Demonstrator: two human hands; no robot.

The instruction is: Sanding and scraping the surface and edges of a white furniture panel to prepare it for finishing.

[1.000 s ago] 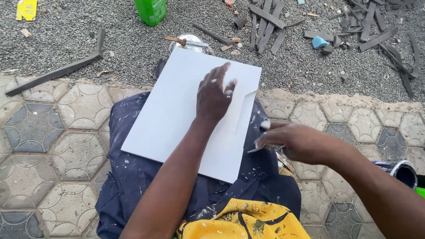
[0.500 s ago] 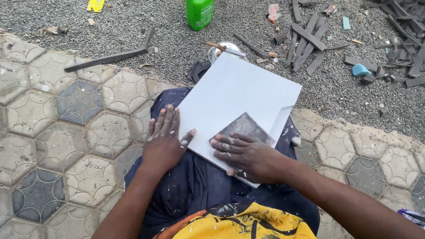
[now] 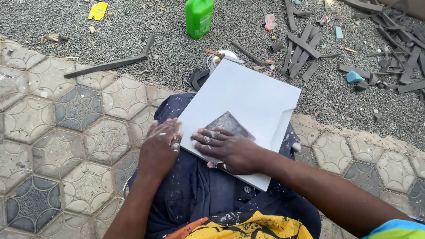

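Note:
A white rectangular board (image 3: 248, 95) lies tilted across a dark blue cloth (image 3: 195, 190) on my lap. On the board rests a grey sheet of sandpaper (image 3: 230, 124), and my right hand (image 3: 228, 148) presses flat on its near part, fingers spread and dusted white. My left hand (image 3: 161, 144) lies flat at the board's left near edge, fingers together, touching the edge and the cloth below it. Neither hand grips anything.
Hexagonal paving tiles (image 3: 66, 146) surround me. Gravel beyond holds a green plastic bottle (image 3: 199, 17), a small tin with a stick (image 3: 221, 55), a long dark strip (image 3: 110, 64), several dark offcuts (image 3: 305, 48), a blue scrap (image 3: 354, 77) and a yellow scrap (image 3: 98, 11).
The left hand slid from the middle of the board down to its left edge. The right hand laid the sandpaper on the board and now presses it a little nearer to me.

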